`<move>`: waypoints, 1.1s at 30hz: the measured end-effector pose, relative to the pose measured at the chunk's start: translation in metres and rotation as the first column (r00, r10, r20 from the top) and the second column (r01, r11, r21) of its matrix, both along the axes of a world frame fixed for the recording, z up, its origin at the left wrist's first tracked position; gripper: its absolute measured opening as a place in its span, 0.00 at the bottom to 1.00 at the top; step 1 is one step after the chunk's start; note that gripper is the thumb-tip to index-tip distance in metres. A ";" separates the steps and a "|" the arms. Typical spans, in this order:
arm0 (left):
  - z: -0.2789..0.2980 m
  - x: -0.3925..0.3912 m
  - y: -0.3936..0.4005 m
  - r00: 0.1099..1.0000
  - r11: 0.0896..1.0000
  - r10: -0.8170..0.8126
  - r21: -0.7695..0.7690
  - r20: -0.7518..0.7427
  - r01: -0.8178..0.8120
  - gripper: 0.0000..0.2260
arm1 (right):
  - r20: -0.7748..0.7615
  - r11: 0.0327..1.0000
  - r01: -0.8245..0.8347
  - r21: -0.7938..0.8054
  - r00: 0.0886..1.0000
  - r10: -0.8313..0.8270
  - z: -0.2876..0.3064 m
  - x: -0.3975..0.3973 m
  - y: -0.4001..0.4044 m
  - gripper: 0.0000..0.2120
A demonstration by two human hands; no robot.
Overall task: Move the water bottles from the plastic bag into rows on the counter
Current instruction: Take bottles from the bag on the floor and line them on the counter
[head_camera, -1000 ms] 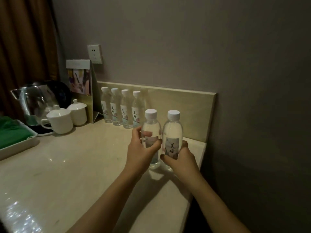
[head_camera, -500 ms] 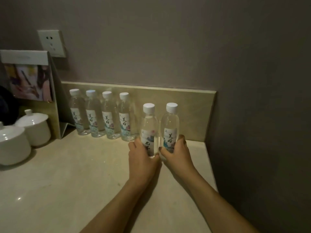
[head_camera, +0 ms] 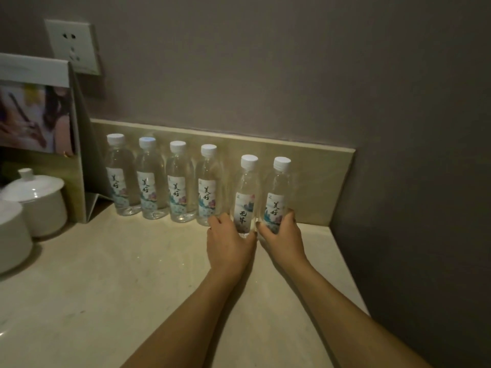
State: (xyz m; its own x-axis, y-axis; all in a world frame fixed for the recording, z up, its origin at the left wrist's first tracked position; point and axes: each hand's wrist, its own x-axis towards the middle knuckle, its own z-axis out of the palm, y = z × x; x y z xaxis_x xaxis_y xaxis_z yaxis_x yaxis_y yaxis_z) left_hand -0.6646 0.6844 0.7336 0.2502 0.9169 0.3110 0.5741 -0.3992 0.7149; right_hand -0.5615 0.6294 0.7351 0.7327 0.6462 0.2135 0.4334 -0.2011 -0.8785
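each hand's grip (head_camera: 229,241) (head_camera: 283,235) clasps a bottle (head_camera: 245,192) (head_camera: 276,197) on the beige counter (head_camera: 119,274), by the grey wall (head_camera: 265,62).

The bottoms of two water bottles (head_camera: 245,197) are hidden behind the left hand (head_camera: 228,243) and right hand (head_camera: 283,236). A white cup (head_camera: 12,235) and a picture card (head_camera: 34,110) are cut off by the left edge.

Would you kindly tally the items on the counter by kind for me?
Water bottles: 6
White lidded cups: 2
Display card stand: 1
Total: 9
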 end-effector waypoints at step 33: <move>0.007 0.005 0.022 0.989 0.999 0.044 0.017 -0.142 -0.042 0.16 | 0.158 0.986 0.120 -0.118 0.982 -0.101 0.001 0.007 0.018 0.25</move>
